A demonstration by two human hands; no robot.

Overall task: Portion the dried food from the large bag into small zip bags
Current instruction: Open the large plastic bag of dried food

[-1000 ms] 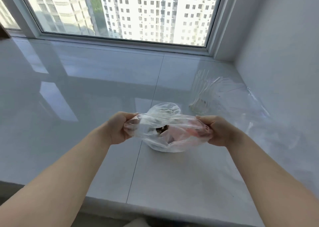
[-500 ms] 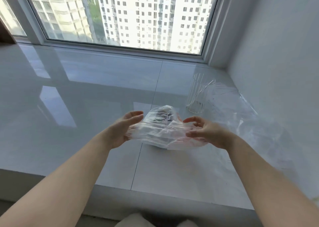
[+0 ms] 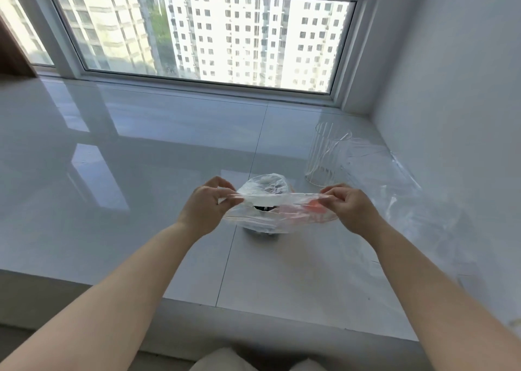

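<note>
Both hands, left hand (image 3: 207, 210) and right hand (image 3: 348, 208), pinch the small zip bag (image 3: 277, 211) taut at frame centre; sealing well probably means pressing fingertips steadily along its strip.

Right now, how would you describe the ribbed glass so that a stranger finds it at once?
Start at the window and go to the right back corner of the white sill. There the ribbed glass stands upright, beyond the right hand. Unlike the soft, crumpled clear bags beside it, it is rigid with vertical ribs.
</note>
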